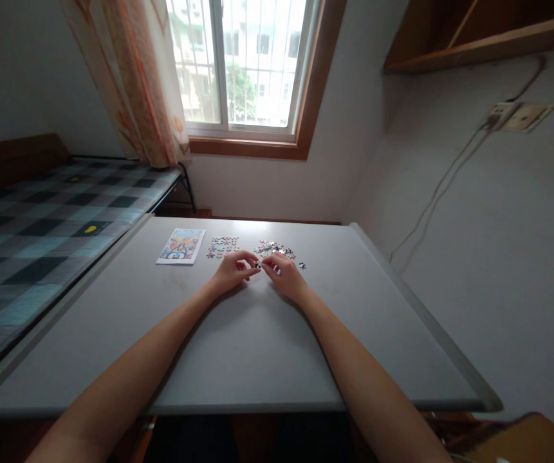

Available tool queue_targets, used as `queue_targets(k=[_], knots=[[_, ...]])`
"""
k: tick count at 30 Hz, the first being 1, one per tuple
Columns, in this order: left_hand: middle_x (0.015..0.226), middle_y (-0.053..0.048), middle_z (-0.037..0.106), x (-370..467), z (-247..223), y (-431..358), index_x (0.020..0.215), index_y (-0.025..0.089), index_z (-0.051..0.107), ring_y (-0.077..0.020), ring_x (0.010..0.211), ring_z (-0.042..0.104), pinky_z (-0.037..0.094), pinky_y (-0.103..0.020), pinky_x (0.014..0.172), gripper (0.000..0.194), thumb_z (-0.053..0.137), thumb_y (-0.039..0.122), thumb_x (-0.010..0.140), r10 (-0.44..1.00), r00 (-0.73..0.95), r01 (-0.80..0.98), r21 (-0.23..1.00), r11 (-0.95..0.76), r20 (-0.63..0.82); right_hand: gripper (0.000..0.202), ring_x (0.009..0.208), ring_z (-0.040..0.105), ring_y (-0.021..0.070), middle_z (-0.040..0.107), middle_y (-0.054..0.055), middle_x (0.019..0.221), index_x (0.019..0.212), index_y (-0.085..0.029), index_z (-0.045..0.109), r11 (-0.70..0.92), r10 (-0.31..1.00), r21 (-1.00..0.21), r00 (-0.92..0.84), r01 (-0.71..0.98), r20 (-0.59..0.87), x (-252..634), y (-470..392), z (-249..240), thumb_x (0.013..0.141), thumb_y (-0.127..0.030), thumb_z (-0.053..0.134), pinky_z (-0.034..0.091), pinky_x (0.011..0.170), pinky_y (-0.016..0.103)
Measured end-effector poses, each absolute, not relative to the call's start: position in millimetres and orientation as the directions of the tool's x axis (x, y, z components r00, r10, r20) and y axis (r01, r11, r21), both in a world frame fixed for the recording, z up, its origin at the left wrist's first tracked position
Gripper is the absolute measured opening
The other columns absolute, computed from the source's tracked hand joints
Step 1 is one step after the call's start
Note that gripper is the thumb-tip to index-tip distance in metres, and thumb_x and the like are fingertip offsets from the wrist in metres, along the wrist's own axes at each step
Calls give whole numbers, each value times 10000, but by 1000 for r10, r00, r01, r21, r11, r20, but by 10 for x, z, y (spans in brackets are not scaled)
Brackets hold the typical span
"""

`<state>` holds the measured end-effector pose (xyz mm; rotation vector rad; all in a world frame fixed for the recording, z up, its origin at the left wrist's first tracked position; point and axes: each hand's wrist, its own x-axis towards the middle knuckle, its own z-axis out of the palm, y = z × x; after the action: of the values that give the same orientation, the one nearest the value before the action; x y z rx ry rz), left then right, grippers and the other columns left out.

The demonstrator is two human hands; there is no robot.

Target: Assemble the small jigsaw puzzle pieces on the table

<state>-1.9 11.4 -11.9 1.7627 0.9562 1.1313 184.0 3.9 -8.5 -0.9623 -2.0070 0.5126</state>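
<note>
My left hand (235, 269) and my right hand (282, 273) meet fingertip to fingertip above the table. Between them is a small dark puzzle piece (257, 264), pinched by both hands; its picture is too small to make out. Just beyond my right hand lies a heap of loose puzzle pieces (277, 248). Past my left hand, several puzzle pieces (223, 244) are spread out in a flat group. One single puzzle piece (302, 265) lies apart, to the right of my right hand. A printed picture sheet (181, 247) lies flat at the left.
The white table (248, 366) has raised edges at left and right. A bed with a checked cover (88, 199) stands along the left side. A window (257, 71) and a curtain (136, 83) are ahead. On the right wall, a cable (438, 186) hangs from a socket (522, 116).
</note>
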Motion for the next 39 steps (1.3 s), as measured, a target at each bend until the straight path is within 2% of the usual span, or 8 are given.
queue_targets(k=[13, 20, 26, 31, 39], knots=[[693, -3, 627, -15, -116, 123, 893, 126, 639, -76, 484, 571, 492, -187, 440, 346, 748, 376, 681, 905, 283, 155, 917, -369, 316, 93, 735, 546, 132, 557, 30, 833, 872, -193, 642, 615, 788, -654, -351, 440, 506, 1853, 49, -111, 846, -232, 562, 452, 697, 273], [754, -19, 645, -32, -159, 141, 867, 127, 643, -74, 500, 584, 474, -170, 428, 338, 751, 383, 675, 894, 319, 176, 907, -382, 315, 102, 722, 530, 135, 559, 26, 798, 808, -195, 651, 633, 774, -627, -364, 454, 518, 1855, 52, -98, 847, -222, 561, 436, 706, 279], [745, -14, 652, -39, -149, 130, 1004, 140, 644, -76, 500, 586, 474, -172, 436, 403, 742, 371, 688, 891, 343, 170, 913, -370, 298, 114, 716, 525, 137, 562, 25, 788, 791, -199, 654, 643, 765, -622, -356, 446, 536, 1854, 63, -103, 851, -231, 562, 427, 700, 278], [694, -15, 654, -32, -114, 107, 927, 133, 675, -82, 483, 587, 459, -169, 428, 321, 730, 354, 702, 880, 350, 218, 885, -411, 322, 112, 718, 533, 137, 559, 21, 781, 783, -200, 656, 634, 773, -626, -357, 454, 524, 1857, 71, -120, 848, -233, 571, 428, 700, 275], [722, -23, 662, -21, -64, 88, 932, 145, 701, -80, 466, 591, 459, -174, 445, 279, 689, 352, 746, 868, 331, 304, 829, -470, 371, 117, 720, 543, 139, 566, 25, 788, 825, -198, 667, 639, 769, -621, -341, 454, 541, 1853, 48, -96, 856, -232, 559, 436, 707, 280]])
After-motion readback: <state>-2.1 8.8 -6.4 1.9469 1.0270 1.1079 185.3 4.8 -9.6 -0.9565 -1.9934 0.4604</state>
